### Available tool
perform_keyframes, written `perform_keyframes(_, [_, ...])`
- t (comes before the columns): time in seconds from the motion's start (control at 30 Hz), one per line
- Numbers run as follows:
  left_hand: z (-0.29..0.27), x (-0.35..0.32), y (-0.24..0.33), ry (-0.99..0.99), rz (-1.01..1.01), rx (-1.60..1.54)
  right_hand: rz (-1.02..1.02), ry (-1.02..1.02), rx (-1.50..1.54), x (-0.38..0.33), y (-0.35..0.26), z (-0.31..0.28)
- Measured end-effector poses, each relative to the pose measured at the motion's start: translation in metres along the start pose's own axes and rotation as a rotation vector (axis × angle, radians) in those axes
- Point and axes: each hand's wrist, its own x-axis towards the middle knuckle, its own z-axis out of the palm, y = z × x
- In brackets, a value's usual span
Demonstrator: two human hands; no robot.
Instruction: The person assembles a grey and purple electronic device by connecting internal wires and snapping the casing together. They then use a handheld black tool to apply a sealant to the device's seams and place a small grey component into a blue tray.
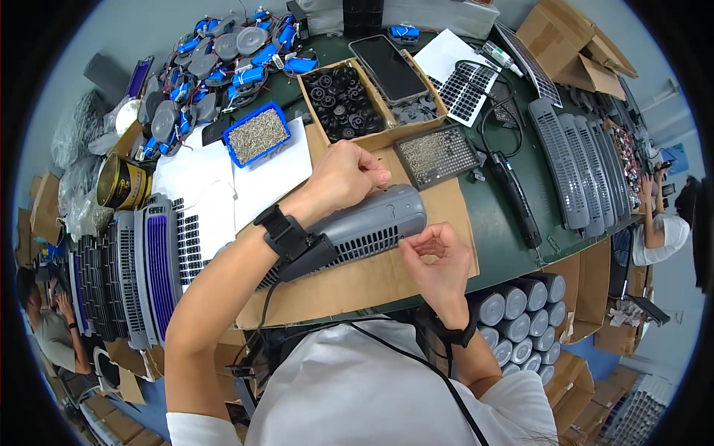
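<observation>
A long grey plastic housing [378, 217] with rows of slots lies aslant on a sheet of brown cardboard [439, 201] before me. My left hand [346, 176] is above its far edge, fingers curled together; anything in them is hidden. At the housing's right end, my right hand [440, 262] has thumb and forefinger pinched close to the near edge. Whatever that pinch may hold is too small to make out. Beyond my hands, a grey tray [437, 156] holds small screws. A blue tray [257, 134] of screws stands on white paper to the left.
A cardboard box [370, 140] holds black round parts, with a phone [388, 68] on it. An electric screwdriver [515, 199] lies right, beside stacked grey covers [558, 163]. Blue-wrapped wired parts [249, 76] are heaped far left. Grey cylinders [515, 327] are stacked below the table edge.
</observation>
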Motion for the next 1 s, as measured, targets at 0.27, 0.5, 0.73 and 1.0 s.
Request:
perform_keyframes(0.27, [0.000, 0.000, -0.001, -0.016, 0.017, 0.078, -0.035, 0.004, 0.059, 0.001, 0.008, 0.001])
perform_keyframes(0.5, [0.001, 0.000, 0.002, -0.025, 0.035, 0.169, -0.031, -0.014, 0.068, 0.001, 0.009, -0.002])
perform_keyframes(0.73, [-0.002, -0.003, 0.005, -0.040, 0.009, 0.162, -0.019, -0.003, 0.053, 0.001, 0.010, -0.003])
perform_keyframes(1.0, [-0.007, -0.049, 0.007, -0.063, 0.303, 0.346, -0.185, 0.240, -0.299, 0.060, 0.039, -0.083])
